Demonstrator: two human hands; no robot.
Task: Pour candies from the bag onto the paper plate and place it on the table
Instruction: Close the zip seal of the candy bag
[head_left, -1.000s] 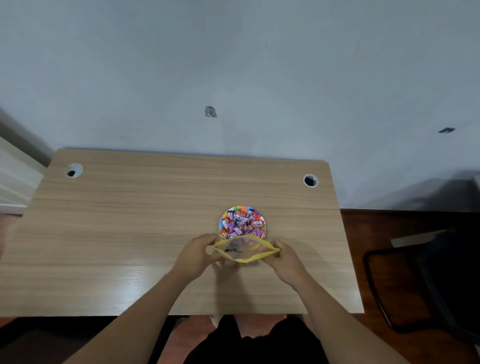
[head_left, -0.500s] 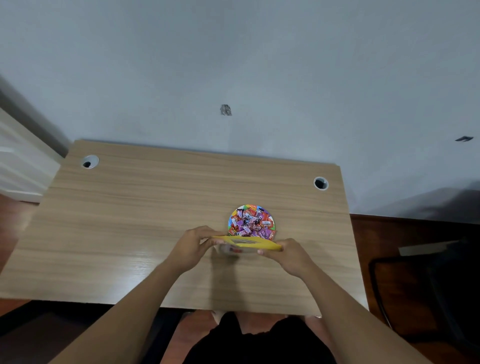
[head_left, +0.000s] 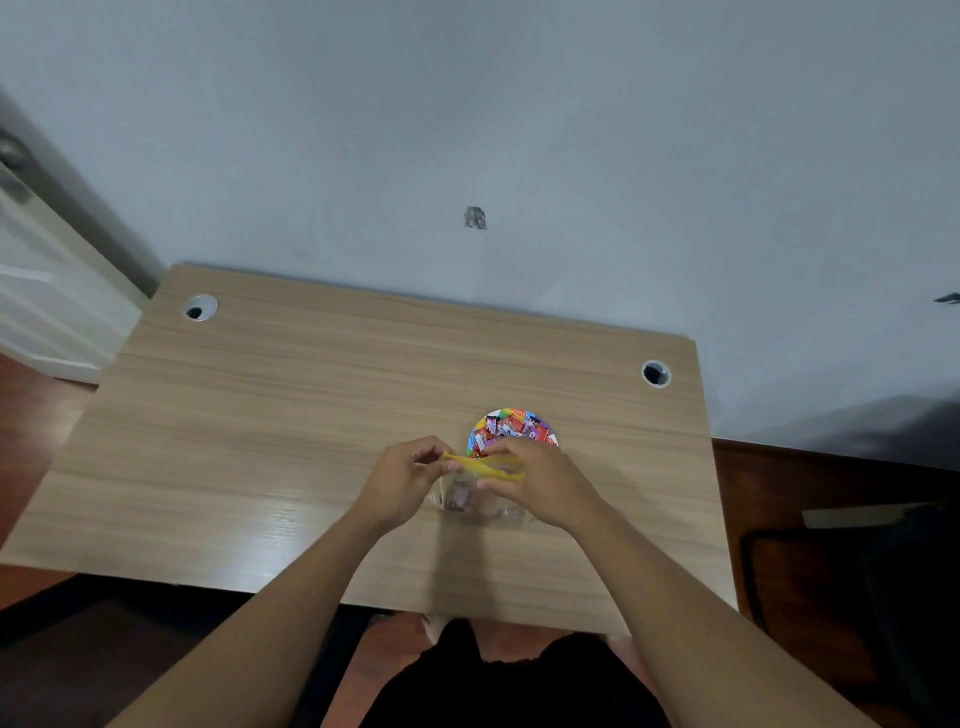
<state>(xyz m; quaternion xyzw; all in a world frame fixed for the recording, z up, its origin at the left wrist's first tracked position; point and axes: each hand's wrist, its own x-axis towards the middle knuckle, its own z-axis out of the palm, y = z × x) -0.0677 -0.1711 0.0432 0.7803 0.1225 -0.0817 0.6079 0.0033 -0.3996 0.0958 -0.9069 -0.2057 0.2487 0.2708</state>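
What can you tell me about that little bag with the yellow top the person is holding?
The bag is small and looks like clear, thin plastic with a yellow strip along its mouth. Both hands pinch that strip: the left hand at one end, the right hand at the other, with the strip pressed nearly flat. The clear body hangs down toward the table, with a few dark pieces showing inside. It sits just in front of the candy-filled paper plate.

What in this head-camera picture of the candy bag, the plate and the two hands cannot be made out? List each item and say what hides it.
- Near part of the paper plate: covered by the right hand.
- Bag: clear and blurred; how many candies remain inside is unclear.
- Yellow bag top: pinched between the right hand and the left hand, so whether it is sealed cannot be told.
- Candy wrappers: print too small to read.
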